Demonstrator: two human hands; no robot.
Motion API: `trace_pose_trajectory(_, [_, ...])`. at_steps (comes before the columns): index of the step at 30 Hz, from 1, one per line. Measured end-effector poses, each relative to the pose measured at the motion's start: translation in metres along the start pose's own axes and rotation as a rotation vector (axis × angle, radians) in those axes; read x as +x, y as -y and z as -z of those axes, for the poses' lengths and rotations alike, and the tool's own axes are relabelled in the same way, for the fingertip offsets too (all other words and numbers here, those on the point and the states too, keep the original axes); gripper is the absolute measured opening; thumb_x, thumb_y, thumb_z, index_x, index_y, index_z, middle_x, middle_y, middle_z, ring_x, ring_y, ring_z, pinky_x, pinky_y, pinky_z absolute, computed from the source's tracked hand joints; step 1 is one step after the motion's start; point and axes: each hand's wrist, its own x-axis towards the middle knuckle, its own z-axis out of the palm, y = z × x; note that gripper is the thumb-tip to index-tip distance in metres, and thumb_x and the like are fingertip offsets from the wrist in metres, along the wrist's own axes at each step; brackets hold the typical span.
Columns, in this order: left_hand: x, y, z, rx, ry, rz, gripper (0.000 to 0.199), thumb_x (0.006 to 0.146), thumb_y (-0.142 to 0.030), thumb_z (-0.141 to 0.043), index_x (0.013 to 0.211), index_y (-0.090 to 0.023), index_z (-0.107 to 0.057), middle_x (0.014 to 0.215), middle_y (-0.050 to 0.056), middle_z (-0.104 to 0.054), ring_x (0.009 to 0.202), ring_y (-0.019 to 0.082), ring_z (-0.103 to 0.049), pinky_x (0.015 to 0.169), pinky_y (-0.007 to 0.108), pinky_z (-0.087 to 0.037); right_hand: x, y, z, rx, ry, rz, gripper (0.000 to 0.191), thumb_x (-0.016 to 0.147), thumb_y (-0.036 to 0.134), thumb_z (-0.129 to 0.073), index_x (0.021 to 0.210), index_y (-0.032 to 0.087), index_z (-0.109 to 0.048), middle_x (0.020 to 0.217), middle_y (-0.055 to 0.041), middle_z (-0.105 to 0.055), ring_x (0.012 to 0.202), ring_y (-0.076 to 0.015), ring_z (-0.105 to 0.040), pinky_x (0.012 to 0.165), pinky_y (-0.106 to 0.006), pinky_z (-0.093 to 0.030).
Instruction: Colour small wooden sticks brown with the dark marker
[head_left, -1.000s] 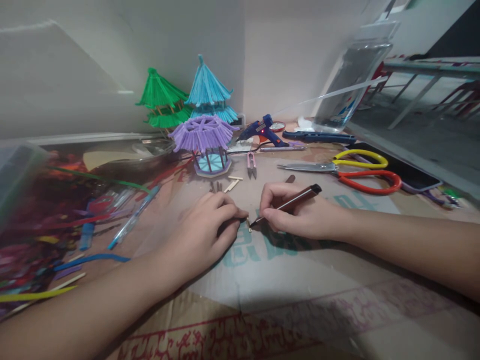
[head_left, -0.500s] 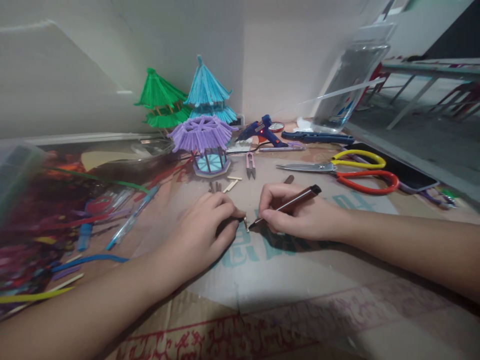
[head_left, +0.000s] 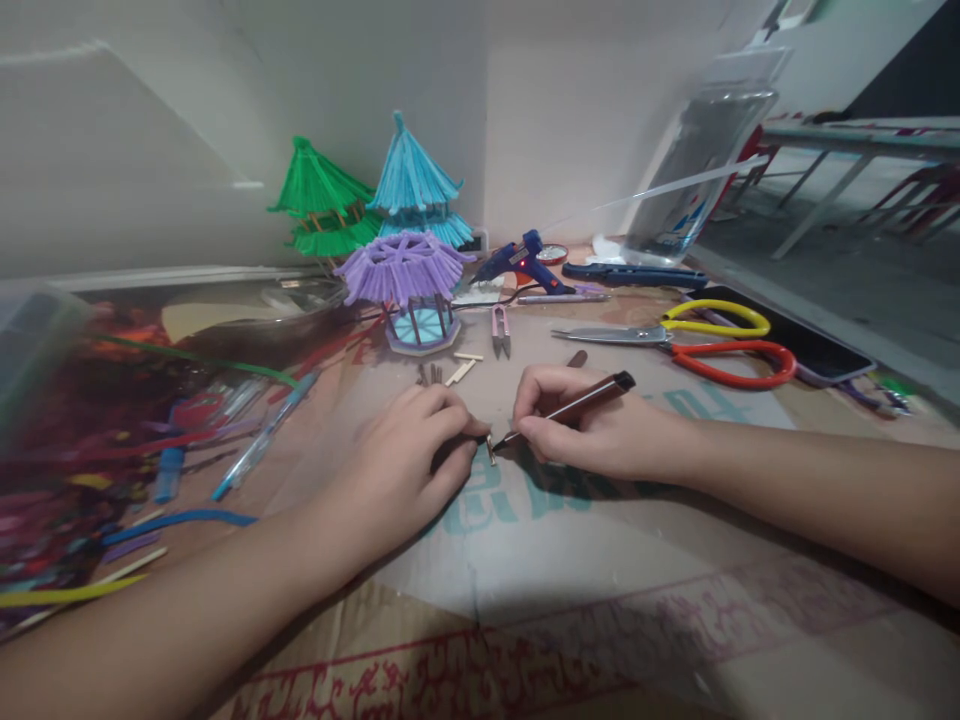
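My left hand (head_left: 420,450) rests on the work surface with its fingertips closed on one end of a small wooden stick (head_left: 492,452). In my right hand (head_left: 577,425) is a dark brown marker (head_left: 592,398), its tip at the stick's side. Just beyond my left hand lie short dark sticks (head_left: 431,375) and pale wooden sticks (head_left: 461,372). A purple-roofed model pavilion (head_left: 405,270) stands behind them, in front of a green one (head_left: 322,190) and a blue one (head_left: 416,175).
Scissors (head_left: 660,335), pink snips (head_left: 501,332), a blue glue gun (head_left: 525,262) and a dark blue cutter (head_left: 634,275) lie beyond my right hand. A dark phone (head_left: 795,335) is at the right. Pens and colored strips (head_left: 180,518) lie left.
My right hand has shifted slightly left, bringing the marker tip closer to the small stick. My left hand has hardly moved.
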Motion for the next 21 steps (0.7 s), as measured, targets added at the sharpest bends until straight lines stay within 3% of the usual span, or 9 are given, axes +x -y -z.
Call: trace_pose_trajectory(21, [0.0004,-0.0005,0.0006,0.012,-0.007,-0.011,0.012,0.096,-0.018,-0.051,0.095,-0.02,-0.063,0.097,0.005,-0.061,0.096,0.023,-0.057,0.082,0.039,-0.046,-0.0006,-0.0002,0.0002,0.007,0.012,0.025,0.011,0.087,0.02,-0.062,0.081,0.019,-0.053,0.065,0.0035,-0.06,0.056,-0.0089,-0.053,0.051,-0.021,-0.04])
